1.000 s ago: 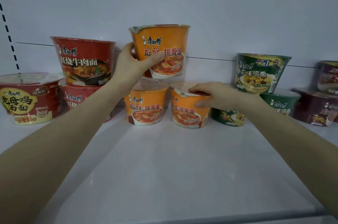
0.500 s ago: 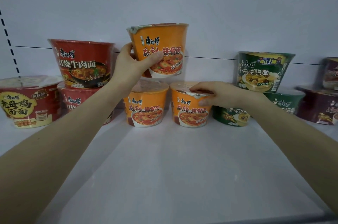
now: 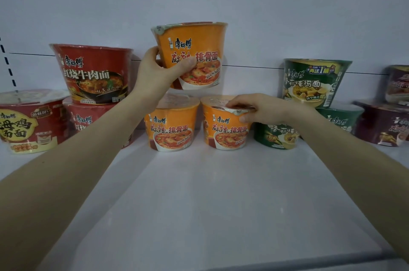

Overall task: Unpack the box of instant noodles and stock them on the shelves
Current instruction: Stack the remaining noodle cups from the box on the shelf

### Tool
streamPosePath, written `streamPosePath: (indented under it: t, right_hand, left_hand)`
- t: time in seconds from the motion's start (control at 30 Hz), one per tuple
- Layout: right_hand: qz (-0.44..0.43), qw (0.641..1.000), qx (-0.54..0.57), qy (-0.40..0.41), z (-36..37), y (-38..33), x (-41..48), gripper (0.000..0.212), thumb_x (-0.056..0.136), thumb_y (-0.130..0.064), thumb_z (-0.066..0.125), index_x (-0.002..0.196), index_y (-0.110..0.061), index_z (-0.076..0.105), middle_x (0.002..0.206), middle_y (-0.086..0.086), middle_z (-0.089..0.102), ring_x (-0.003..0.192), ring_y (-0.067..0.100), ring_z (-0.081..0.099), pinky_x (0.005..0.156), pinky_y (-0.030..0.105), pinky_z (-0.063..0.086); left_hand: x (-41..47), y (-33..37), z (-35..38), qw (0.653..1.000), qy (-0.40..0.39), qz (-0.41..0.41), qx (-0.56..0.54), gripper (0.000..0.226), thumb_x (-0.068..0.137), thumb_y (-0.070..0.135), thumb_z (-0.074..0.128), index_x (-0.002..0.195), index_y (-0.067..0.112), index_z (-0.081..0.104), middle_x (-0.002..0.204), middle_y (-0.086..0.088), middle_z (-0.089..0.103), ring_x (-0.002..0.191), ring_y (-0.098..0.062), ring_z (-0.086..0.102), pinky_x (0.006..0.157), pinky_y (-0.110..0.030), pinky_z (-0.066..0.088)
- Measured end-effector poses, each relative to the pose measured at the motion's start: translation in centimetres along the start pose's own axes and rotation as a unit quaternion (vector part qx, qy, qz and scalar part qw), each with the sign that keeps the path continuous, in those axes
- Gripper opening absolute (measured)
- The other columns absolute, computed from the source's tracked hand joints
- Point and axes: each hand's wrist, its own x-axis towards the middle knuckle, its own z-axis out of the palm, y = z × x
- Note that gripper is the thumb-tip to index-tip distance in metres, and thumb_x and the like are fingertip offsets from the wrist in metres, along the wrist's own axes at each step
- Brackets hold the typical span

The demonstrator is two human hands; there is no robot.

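Observation:
My left hand point(image 3: 158, 76) grips the lower left side of an orange noodle bowl point(image 3: 199, 49), held just above two other orange bowls at the back of the white shelf point(image 3: 199, 204). The left lower orange bowl point(image 3: 172, 125) stands under it. My right hand point(image 3: 261, 109) rests on the lid and right rim of the right lower orange bowl point(image 3: 223, 129), thumb on its side.
Red noodle bowls point(image 3: 93, 73) are stacked at the left, with another red bowl point(image 3: 26, 120) at the far left. Green bowls point(image 3: 314, 82) are stacked at the right, dark maroon ones point(image 3: 385, 124) beyond. The shelf's front edge point(image 3: 309, 264) runs below.
The raised orange bowl has barely shifted in my left hand. The view has drifted slightly; both hands keep their holds.

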Motion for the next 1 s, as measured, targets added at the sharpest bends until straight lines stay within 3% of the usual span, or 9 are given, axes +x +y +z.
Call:
streamPosePath:
  t: [0.27, 0.4, 0.47, 0.53, 0.6, 0.67, 0.8, 0.87, 1.0]
  right_hand:
    - [0.021, 0.999, -0.029, -0.011, 0.4, -0.3, 0.0, 0.049, 0.094, -0.012, 0.049, 0.139, -0.023, 0.033, 0.144, 0.001, 0.040, 0.127, 0.020, 0.043, 0.089, 0.025, 0.040]
    - [0.036, 0.999, 0.016, -0.034, -0.7, -0.8, -0.1, 0.055, 0.089, -0.008, 0.055, 0.139, -0.020, 0.035, 0.144, 0.003, 0.038, 0.129, 0.021, 0.040, 0.099, 0.032, 0.040]
    - [0.017, 0.994, 0.098, 0.055, -1.9, -1.4, -0.2, 0.055, 0.088, -0.008, 0.055, 0.139, -0.018, 0.037, 0.142, 0.004, 0.042, 0.127, 0.019, 0.042, 0.103, 0.033, 0.038]
    - [-0.017, 0.953, 0.242, 0.180, -3.2, -2.5, -0.3, 0.050, 0.089, -0.015, 0.057, 0.136, -0.019, 0.040, 0.133, 0.002, 0.049, 0.118, 0.015, 0.049, 0.103, 0.035, 0.040]
    - [-0.040, 0.914, 0.336, 0.224, -4.3, -3.5, 0.0, 0.053, 0.089, -0.030, 0.059, 0.137, -0.022, 0.038, 0.126, 0.000, 0.051, 0.115, 0.016, 0.052, 0.102, 0.038, 0.043]
    - [-0.055, 0.910, 0.358, 0.199, -4.8, -4.4, 0.6, 0.070, 0.081, -0.046, 0.062, 0.140, -0.025, 0.031, 0.134, 0.002, 0.046, 0.121, 0.021, 0.050, 0.100, 0.040, 0.043]
    - [-0.065, 0.918, 0.365, 0.141, -4.8, -5.9, 0.9, 0.130, 0.032, -0.072, 0.075, 0.142, -0.025, 0.025, 0.132, 0.002, 0.049, 0.116, 0.023, 0.055, 0.093, 0.043, 0.049]
    - [-0.061, 0.920, 0.355, 0.154, -4.7, -6.2, 1.1, 0.124, 0.040, -0.066, 0.075, 0.144, -0.024, 0.021, 0.135, 0.003, 0.046, 0.118, 0.024, 0.053, 0.096, 0.048, 0.047]
    - [-0.054, 0.911, 0.373, 0.169, -4.5, -5.9, 1.8, 0.081, 0.077, -0.031, 0.068, 0.144, -0.018, 0.022, 0.140, 0.009, 0.042, 0.120, 0.028, 0.051, 0.098, 0.052, 0.046]
  left_hand:
    - [-0.2, 0.0, -0.1, 1.000, -0.007, 0.002, -0.005, 0.067, 0.075, 0.036, 0.071, 0.131, 0.013, 0.041, 0.123, -0.001, 0.059, 0.105, -0.014, 0.061, 0.083, -0.025, 0.053]
    - [-0.4, 0.2, -0.5, 1.000, -0.021, 0.006, -0.004, 0.065, 0.076, 0.034, 0.070, 0.130, 0.012, 0.043, 0.122, -0.002, 0.060, 0.105, -0.014, 0.061, 0.083, -0.025, 0.053]
    - [-0.5, 0.2, -0.7, 0.999, -0.032, 0.000, -0.007, 0.068, 0.074, 0.036, 0.072, 0.130, 0.012, 0.043, 0.121, -0.002, 0.060, 0.105, -0.015, 0.061, 0.087, -0.030, 0.053]
    - [-0.6, 0.3, -0.9, 0.999, -0.042, -0.008, -0.018, 0.075, 0.068, 0.042, 0.074, 0.130, 0.013, 0.044, 0.120, -0.002, 0.061, 0.106, -0.017, 0.062, 0.091, -0.037, 0.052]
    - [-0.8, 0.4, -1.1, 0.997, -0.065, -0.017, -0.032, 0.081, 0.063, 0.047, 0.077, 0.128, 0.012, 0.045, 0.117, -0.001, 0.063, 0.104, -0.017, 0.063, 0.092, -0.041, 0.051]
    - [-1.0, 0.4, -1.3, 0.993, -0.103, -0.030, -0.056, 0.092, 0.051, 0.055, 0.081, 0.126, 0.013, 0.048, 0.114, -0.001, 0.065, 0.100, -0.017, 0.065, 0.089, -0.041, 0.053]
    - [-1.1, 0.7, -1.2, 0.987, -0.135, -0.039, -0.082, 0.104, 0.041, 0.060, 0.082, 0.127, 0.012, 0.047, 0.114, -0.001, 0.065, 0.099, -0.018, 0.066, 0.085, -0.039, 0.055]
    - [-1.0, 1.1, -0.9, 0.988, -0.130, -0.031, -0.073, 0.089, 0.056, 0.047, 0.081, 0.128, 0.012, 0.045, 0.113, 0.001, 0.064, 0.100, -0.018, 0.065, 0.088, -0.040, 0.053]
    - [-1.0, 1.0, -0.8, 0.992, -0.115, -0.031, -0.048, 0.080, 0.063, 0.043, 0.073, 0.131, 0.014, 0.042, 0.117, 0.001, 0.061, 0.106, -0.018, 0.062, 0.092, -0.041, 0.051]
